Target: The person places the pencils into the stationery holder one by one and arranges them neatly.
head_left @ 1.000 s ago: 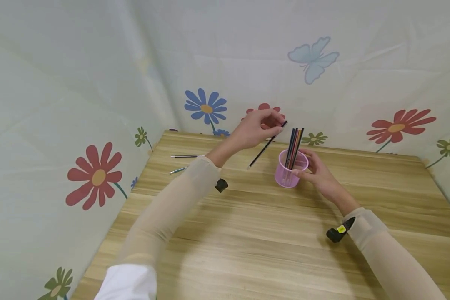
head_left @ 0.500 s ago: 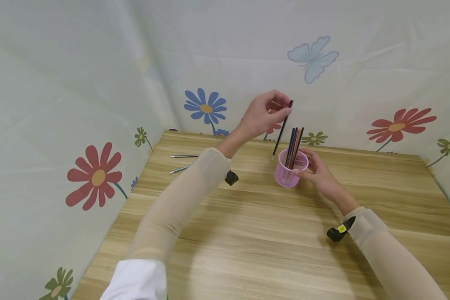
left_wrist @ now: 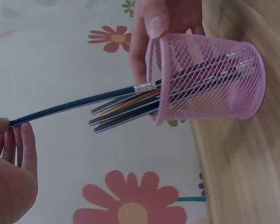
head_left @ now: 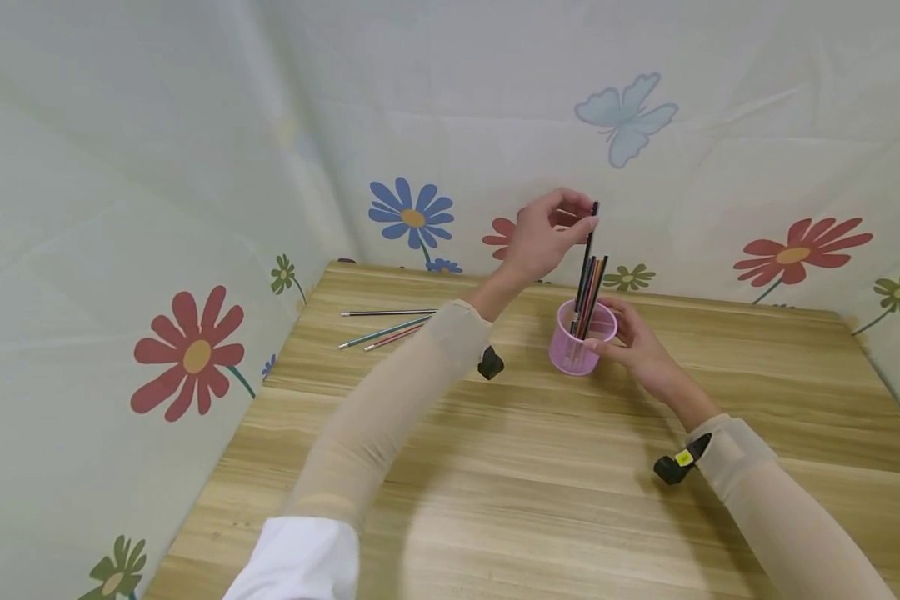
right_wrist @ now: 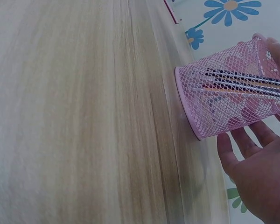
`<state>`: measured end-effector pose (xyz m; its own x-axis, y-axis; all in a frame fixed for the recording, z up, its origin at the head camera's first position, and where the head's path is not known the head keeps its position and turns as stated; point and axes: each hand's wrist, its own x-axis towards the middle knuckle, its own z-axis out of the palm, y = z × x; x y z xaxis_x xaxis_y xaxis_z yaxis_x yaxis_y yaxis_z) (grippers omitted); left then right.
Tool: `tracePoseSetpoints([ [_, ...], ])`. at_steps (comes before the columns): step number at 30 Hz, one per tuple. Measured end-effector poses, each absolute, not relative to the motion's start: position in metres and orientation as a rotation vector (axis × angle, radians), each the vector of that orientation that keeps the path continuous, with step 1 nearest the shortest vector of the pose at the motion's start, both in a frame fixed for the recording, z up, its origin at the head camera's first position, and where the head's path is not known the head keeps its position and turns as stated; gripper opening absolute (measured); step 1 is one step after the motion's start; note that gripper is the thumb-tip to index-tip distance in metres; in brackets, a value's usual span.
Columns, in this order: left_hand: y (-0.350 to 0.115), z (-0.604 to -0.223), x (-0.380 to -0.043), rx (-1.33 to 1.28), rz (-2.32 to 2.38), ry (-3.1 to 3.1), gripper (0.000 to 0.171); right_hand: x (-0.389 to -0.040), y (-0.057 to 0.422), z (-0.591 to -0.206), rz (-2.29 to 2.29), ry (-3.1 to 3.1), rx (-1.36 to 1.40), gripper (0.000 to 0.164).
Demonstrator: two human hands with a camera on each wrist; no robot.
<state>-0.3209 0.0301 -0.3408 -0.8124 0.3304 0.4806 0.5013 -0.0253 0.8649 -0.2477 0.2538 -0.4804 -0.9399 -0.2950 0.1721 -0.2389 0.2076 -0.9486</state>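
Note:
My left hand (head_left: 543,237) pinches a dark pencil (left_wrist: 84,101) near its upper end. The pencil points downward, and its white eraser with silver ferrule is right at the rim of a pink mesh pencil cup (head_left: 570,357). Several pencils (head_left: 591,287) stand in the cup, leaning together, dark ones along with orange and red. My right hand (head_left: 648,358) grips the cup from the right, thumb over the near rim and fingers round the far side. In the right wrist view the cup's base meets the table and the mesh shows the pencils inside.
Left of the cup, a black pencil (head_left: 382,313), a teal pencil (head_left: 375,334) and a red pencil (head_left: 390,337) lie on the wooden table (head_left: 510,467), partly behind my left sleeve. A flower-printed curtain (head_left: 457,100) rises behind the table's far edge.
My left hand has lifted the pencil, turned it nearly upright and carried it right to the cup. More of the pencils on the table now shows. The right hand and cup have stayed still.

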Motion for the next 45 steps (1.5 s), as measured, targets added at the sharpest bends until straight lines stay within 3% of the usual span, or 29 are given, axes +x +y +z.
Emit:
tracePoseSetpoints([
  [23, 0.055, -0.395, -0.317, -0.805, -1.837, -2.219, 0.015, -0.251, 0.256, -0.485, -1.893, 2.41, -0.557, 0.072],
  [45, 0.059, -0.409, -0.316, -0.736, -1.761, -2.281, 0.018, -0.251, 0.256, -0.485, -1.892, 2.409, -0.545, 0.072],
])
